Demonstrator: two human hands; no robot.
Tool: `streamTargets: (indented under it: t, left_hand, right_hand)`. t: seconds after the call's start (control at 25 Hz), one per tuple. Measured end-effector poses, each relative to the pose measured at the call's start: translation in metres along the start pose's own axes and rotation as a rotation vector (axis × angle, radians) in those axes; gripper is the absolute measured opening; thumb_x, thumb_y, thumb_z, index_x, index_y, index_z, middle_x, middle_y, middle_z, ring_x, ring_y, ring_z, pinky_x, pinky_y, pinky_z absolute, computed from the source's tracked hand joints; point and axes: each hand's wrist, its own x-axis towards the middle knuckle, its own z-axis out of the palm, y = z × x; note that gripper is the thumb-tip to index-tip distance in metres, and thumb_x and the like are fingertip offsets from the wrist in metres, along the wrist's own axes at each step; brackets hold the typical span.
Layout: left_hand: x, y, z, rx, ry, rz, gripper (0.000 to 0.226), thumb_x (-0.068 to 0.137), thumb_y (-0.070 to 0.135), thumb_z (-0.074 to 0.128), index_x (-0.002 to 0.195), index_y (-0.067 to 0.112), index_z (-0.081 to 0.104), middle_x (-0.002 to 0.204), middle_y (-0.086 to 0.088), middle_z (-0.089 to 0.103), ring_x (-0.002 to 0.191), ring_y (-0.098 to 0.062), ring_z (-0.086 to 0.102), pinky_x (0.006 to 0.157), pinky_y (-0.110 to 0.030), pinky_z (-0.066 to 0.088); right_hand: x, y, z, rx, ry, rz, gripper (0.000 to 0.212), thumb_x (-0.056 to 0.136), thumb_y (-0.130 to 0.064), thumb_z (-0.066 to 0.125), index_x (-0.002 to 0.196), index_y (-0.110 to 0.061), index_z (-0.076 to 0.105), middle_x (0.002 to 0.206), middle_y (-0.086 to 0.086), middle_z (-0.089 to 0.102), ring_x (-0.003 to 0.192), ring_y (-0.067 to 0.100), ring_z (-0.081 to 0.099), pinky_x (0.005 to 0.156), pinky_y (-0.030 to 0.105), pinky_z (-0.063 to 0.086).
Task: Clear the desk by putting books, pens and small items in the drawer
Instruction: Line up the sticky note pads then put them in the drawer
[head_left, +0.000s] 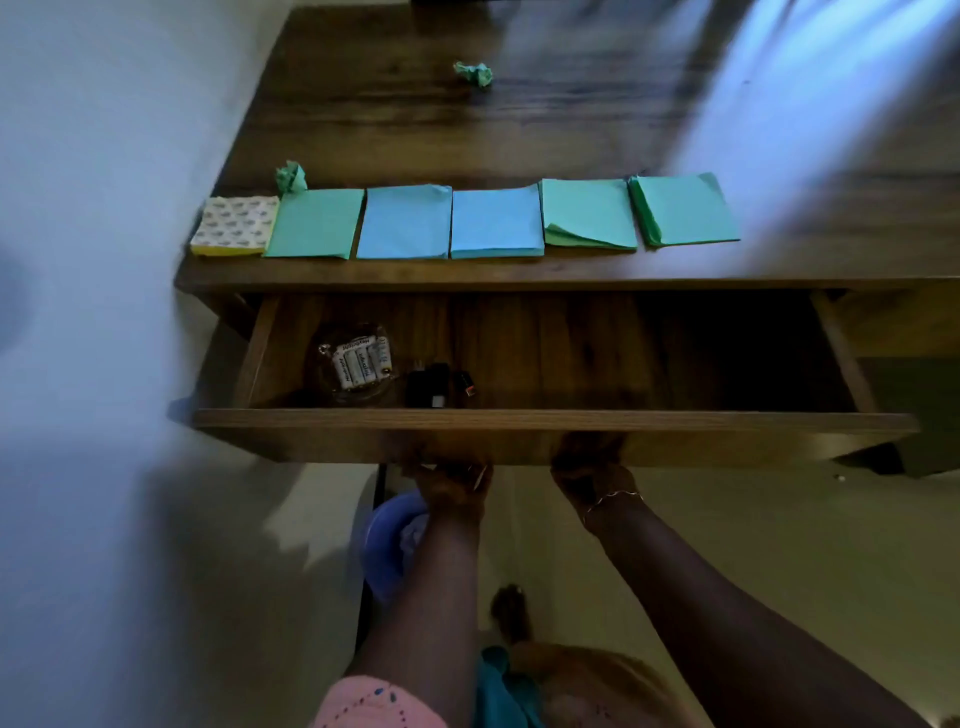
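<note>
As left hand and right hand touch drawer, fingers unseen, six pads lie.

The wooden drawer stands pulled open under the desk, with batteries and small black items at its left. Six note pads, green, blue and one patterned, line the desk's front edge. Two crumpled green papers lie behind them.
</note>
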Motion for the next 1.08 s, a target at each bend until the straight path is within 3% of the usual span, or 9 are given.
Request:
streamTargets:
  t: [0.12,0.2,0.32,0.48,0.6,0.72,0.84,0.96,1.08]
  left_hand:
    - [-0.021,-0.004,-0.017,0.002,0.023,-0.008,0.081,0.087,0.071,0.016,0.141,0.016,0.039,0.141,-0.012,0.046,0.129,-0.032,0.044,0.103,-0.045,0.035]
    - [-0.030,-0.007,-0.031,0.005,0.024,-0.010,0.082,0.086,0.072,0.016,0.141,0.016,0.037,0.143,-0.011,0.044,0.130,-0.032,0.042,0.099,-0.044,0.035]
    - [-0.042,-0.014,-0.053,0.035,0.024,0.020,0.082,0.085,0.073,0.017,0.143,0.017,0.034,0.145,-0.012,0.041,0.132,-0.032,0.039,0.102,-0.044,0.033]
    - [-0.059,-0.020,-0.072,0.096,0.041,0.030,0.084,0.085,0.074,0.012,0.141,0.016,0.035,0.144,-0.013,0.041,0.131,-0.032,0.040,0.106,-0.045,0.031]
    - [-0.059,-0.024,-0.085,0.116,0.036,0.022,0.088,0.080,0.079,0.017,0.141,0.018,0.036,0.144,-0.013,0.042,0.131,-0.032,0.041,0.103,-0.045,0.033]
    - [-0.057,-0.025,-0.103,0.107,0.041,0.001,0.095,0.076,0.083,0.022,0.140,0.014,0.037,0.142,-0.015,0.045,0.127,-0.035,0.044,0.092,-0.046,0.038]
    - [-0.064,-0.024,-0.112,0.120,0.044,0.000,0.095,0.078,0.081,0.021,0.141,0.011,0.036,0.141,-0.017,0.044,0.127,-0.035,0.044,0.090,-0.047,0.037]
    - [-0.074,-0.026,-0.114,0.143,0.034,0.007,0.092,0.081,0.078,0.020,0.142,0.010,0.034,0.141,-0.018,0.043,0.127,-0.034,0.043,0.091,-0.046,0.036]
    - [-0.080,-0.024,-0.117,0.162,0.035,0.011,0.089,0.083,0.075,0.020,0.139,0.009,0.038,0.137,-0.018,0.047,0.125,-0.035,0.045,0.090,-0.045,0.036]
  right_hand:
    - [-0.001,0.014,-0.023,0.146,-0.081,0.053,0.057,0.100,-0.007,0.028,0.064,-0.021,0.070,0.056,-0.003,0.067,0.059,0.017,0.065,0.054,0.021,0.048]
    - [-0.006,0.022,-0.036,0.224,-0.135,0.101,0.058,0.101,-0.021,0.030,0.060,-0.022,0.071,0.054,-0.007,0.067,0.051,0.011,0.066,0.046,0.013,0.044]
    - [-0.016,0.031,-0.056,0.233,-0.168,0.141,0.057,0.098,-0.011,0.032,0.056,-0.019,0.070,0.055,-0.004,0.068,0.052,0.014,0.067,0.045,0.015,0.046]
    - [-0.032,0.039,-0.080,-0.026,-0.106,0.101,0.047,0.080,0.021,0.031,0.083,-0.016,0.059,0.062,0.001,0.069,0.075,0.022,0.060,0.059,0.033,0.047]
    - [-0.044,0.041,-0.090,-0.088,-0.131,0.094,0.045,0.079,0.024,0.031,0.090,-0.012,0.055,0.085,0.009,0.062,0.080,0.026,0.056,0.057,0.036,0.054]
    - [-0.055,0.044,-0.100,-0.084,-0.154,0.092,0.043,0.080,0.023,0.029,0.091,-0.011,0.054,0.089,0.010,0.058,0.080,0.026,0.055,0.048,0.029,0.056]
    - [-0.059,0.051,-0.109,-0.085,-0.152,0.096,0.046,0.080,0.022,0.027,0.092,-0.012,0.055,0.090,0.009,0.058,0.081,0.027,0.056,0.052,0.030,0.057]
    - [-0.062,0.056,-0.114,-0.100,-0.143,0.094,0.044,0.080,0.021,0.028,0.091,-0.012,0.055,0.083,0.009,0.062,0.079,0.026,0.055,0.050,0.030,0.057]
    - [-0.068,0.056,-0.115,-0.224,-0.134,0.067,0.035,0.081,0.019,0.036,0.084,-0.010,0.055,0.052,0.003,0.066,0.071,0.023,0.054,0.057,0.032,0.053]
